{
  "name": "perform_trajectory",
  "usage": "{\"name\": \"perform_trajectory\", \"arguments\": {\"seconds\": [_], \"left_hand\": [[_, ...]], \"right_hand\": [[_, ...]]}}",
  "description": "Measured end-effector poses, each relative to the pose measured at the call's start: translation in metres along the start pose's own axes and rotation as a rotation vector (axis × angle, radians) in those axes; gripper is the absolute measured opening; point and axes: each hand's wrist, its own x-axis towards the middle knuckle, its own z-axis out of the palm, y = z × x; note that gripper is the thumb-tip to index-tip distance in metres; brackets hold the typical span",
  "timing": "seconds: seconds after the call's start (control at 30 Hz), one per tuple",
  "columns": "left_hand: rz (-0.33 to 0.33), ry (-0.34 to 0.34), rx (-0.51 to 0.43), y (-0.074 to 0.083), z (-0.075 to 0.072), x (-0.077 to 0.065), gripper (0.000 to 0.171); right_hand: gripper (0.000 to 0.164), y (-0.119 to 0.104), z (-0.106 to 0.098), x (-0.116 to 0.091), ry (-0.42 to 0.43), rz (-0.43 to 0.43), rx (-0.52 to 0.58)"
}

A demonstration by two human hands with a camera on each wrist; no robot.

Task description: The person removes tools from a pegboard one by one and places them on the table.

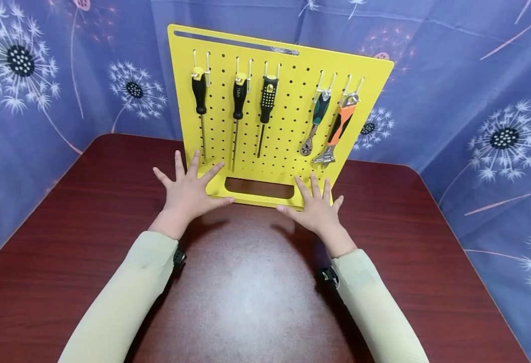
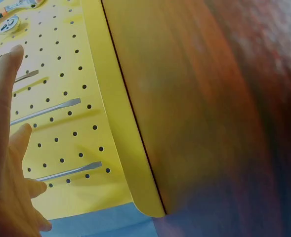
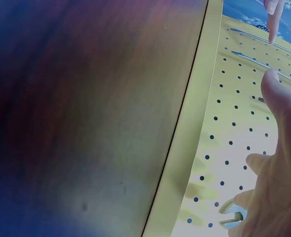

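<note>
A yellow pegboard (image 1: 288,126) stands upright on the table. From its hooks hang three black-handled screwdrivers, a left one (image 1: 199,93), a middle one (image 1: 240,96) and a right one (image 1: 268,101). Farther right hang a green-and-black ratchet wrench (image 1: 321,110) and an orange-handled adjustable wrench (image 1: 341,123). My left hand (image 1: 185,194), fingers spread, is before the board's lower left corner and holds nothing. The right hand (image 1: 317,209) is likewise spread and bare near the lower right corner, below the adjustable wrench. Whether either hand touches the board, I cannot tell.
The dark red wooden table (image 1: 247,282) extends around the board's base and toward me. Behind it hangs a blue curtain (image 1: 487,91) with a dandelion print. A long slot runs along the board's top, and a wider cutout lies at its base.
</note>
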Motion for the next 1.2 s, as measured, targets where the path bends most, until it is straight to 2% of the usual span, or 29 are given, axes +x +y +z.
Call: {"name": "perform_trajectory", "arguments": {"seconds": [0.4,0.63,0.83,1.2], "left_hand": [[-0.001,0.016,-0.032,0.002,0.001,-0.003,0.094],[-0.005,0.013,-0.049,0.002,-0.003,-0.007,0.092],[0.009,0.014,-0.056,-0.001,-0.010,-0.011,0.089],[0.051,0.116,-0.113,-0.010,-0.016,-0.020,0.076]], "right_hand": [[0.091,0.001,0.000,-0.005,0.020,-0.018,0.032],[0.088,0.005,0.000,-0.006,0.074,-0.043,0.040],[0.082,0.009,-0.008,-0.014,0.123,-0.078,0.069],[0.073,0.023,-0.021,-0.022,0.130,-0.119,0.302]]}}
